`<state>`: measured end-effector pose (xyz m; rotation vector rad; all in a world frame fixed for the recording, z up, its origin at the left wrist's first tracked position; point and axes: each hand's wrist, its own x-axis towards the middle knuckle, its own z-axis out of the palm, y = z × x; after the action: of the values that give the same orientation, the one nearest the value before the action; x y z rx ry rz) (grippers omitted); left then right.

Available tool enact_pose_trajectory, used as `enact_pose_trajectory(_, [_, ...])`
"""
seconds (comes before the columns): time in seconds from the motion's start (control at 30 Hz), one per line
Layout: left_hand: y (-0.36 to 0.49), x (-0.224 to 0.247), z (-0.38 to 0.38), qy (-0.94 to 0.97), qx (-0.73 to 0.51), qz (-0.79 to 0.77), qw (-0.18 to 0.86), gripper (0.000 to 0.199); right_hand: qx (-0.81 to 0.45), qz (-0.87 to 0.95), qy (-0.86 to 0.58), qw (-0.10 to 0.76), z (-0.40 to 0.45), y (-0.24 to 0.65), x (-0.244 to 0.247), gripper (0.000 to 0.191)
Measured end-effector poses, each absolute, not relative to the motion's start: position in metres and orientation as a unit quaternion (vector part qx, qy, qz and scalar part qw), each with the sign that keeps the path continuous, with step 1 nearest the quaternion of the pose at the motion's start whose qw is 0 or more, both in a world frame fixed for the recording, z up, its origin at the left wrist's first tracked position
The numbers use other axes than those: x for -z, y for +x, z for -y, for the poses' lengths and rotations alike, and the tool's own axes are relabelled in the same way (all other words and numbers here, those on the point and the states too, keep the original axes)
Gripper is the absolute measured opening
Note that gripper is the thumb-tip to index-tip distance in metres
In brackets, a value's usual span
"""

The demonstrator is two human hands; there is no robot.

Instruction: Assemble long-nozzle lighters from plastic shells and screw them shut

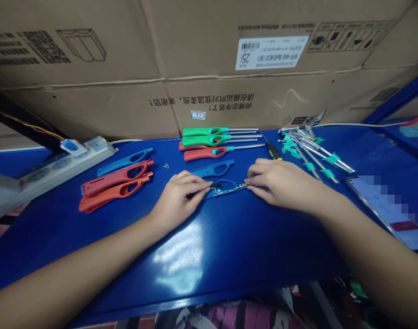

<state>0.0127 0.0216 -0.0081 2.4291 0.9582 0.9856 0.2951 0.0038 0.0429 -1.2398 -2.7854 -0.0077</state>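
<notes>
Two bare forearms, ending in a left hand and right hand, are reaching across a glossy blue table. Brown printed cardboard is standing behind. Green and red plastic lighters with metal tubes are lying at upper centre. Near the centre, a blue plastic handle half is lying between the hands, the left pinching a small black wired part, the right gripping a slim metallic piece.

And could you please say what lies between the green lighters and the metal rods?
A black and yellow screwdriver lies between the green lighters and the rods in the head view.
</notes>
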Motion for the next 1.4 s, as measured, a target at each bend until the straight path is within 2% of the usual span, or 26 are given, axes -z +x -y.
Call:
enact_pose_trajectory(0.2, [0.012,0.008,-0.021,0.867,-0.338,-0.329,0.163,0.019,-0.050,0.887,-0.451,0.089,-0.008,0.290,-0.038,0.023])
enact_pose_trajectory(0.43, [0.013,0.008,-0.019,0.872,-0.332,-0.326,0.150,0.019,-0.214,0.819,-0.508,0.156,-0.018,0.284,-0.024,0.020])
enact_pose_trajectory(0.67, [0.012,0.007,-0.018,0.869,-0.333,-0.328,0.161,0.017,-0.173,0.859,-0.443,0.191,-0.009,0.281,-0.028,0.006])
enact_pose_trajectory(0.8, [0.012,0.007,-0.017,0.869,-0.333,-0.327,0.163,0.017,-0.186,0.890,-0.375,0.179,0.001,0.274,-0.030,0.013])
enact_pose_trajectory(0.9, [0.013,0.007,-0.018,0.872,-0.334,-0.320,0.162,0.017,-0.143,0.907,-0.366,0.149,0.005,0.268,-0.027,0.019])
enact_pose_trajectory(1.03, [0.013,0.008,-0.018,0.871,-0.348,-0.309,0.160,0.016,-0.118,0.910,-0.379,0.122,0.004,0.263,-0.020,0.015])
enact_pose_trajectory(1.4, [0.013,0.008,-0.018,0.878,-0.357,-0.275,0.162,0.015,-0.179,0.886,-0.380,0.195,0.001,0.263,-0.014,0.008])
